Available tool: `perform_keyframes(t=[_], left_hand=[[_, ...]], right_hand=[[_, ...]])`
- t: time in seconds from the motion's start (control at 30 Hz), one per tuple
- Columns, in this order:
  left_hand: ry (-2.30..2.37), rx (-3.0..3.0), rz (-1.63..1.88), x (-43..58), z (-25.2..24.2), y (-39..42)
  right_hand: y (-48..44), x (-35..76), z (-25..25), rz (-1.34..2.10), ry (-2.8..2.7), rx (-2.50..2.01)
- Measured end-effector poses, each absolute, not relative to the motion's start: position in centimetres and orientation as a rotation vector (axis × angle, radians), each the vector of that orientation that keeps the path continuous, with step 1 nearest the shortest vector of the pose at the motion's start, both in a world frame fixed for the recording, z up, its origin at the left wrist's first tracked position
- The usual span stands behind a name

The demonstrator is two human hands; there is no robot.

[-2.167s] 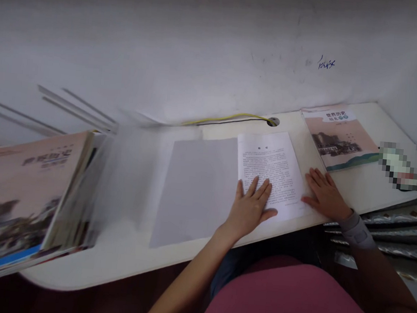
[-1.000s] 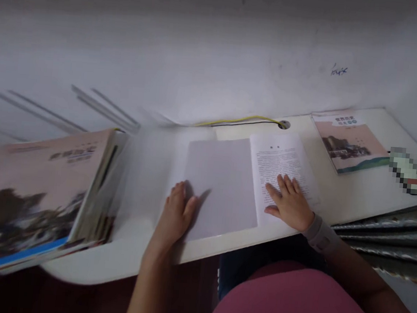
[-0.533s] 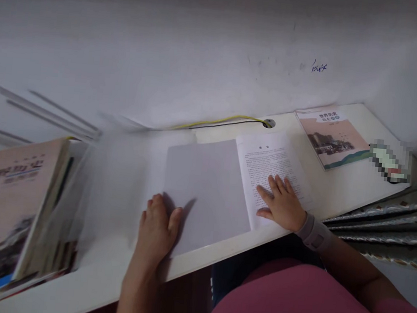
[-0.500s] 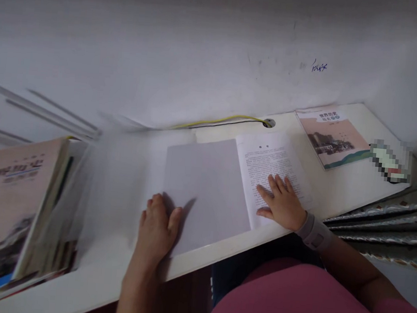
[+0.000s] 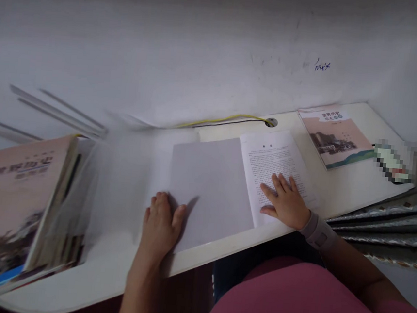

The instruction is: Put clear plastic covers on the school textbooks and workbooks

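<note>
An open book (image 5: pixel 213 186) lies on the white desk (image 5: pixel 348 188), its left page blank grey and its right page (image 5: pixel 276 167) printed with text. My left hand (image 5: pixel 161 223) rests flat at the blank page's lower left edge, fingers together, thumb on the page. On the lower part of the printed page lies my right hand (image 5: pixel 286 202), fingers spread flat, with a grey band on the wrist.
A stack of pink-covered books (image 5: pixel 17 208) sits at the left end of the desk. Another pink-covered book (image 5: pixel 336 136) lies at the back right, beside a blurred small object (image 5: pixel 394 160). A yellow cable (image 5: pixel 226 119) runs along the wall to a desk hole.
My left hand went from the printed page to the blank page's left edge, and my right hand slid onto the printed page. Both have stayed put over the last half second.
</note>
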State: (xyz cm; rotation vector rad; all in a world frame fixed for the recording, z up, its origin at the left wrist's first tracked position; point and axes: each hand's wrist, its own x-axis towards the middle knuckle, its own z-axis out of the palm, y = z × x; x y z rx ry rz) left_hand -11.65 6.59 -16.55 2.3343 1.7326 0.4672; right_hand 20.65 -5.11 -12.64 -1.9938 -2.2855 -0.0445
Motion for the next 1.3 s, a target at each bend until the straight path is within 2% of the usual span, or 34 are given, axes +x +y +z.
perform_keyframes(t=[0.8, 0.97, 1.3], left_hand=[[1.750, 2.359, 0.482, -11.6, -16.8, 6.6], [1.744, 2.366, 0.481, -11.7, -16.8, 6.6], [1.735, 2.351, 0.511, -12.3, -17.3, 6.7]], right_hand=[[-5.4, 20.4, -12.4, -0.074, -2.270, -1.974], [-5.2, 18.1, -12.3, 0.029, -2.337, -1.821], [-5.2, 18.1, -13.0, 0.101, -2.337, -1.864]])
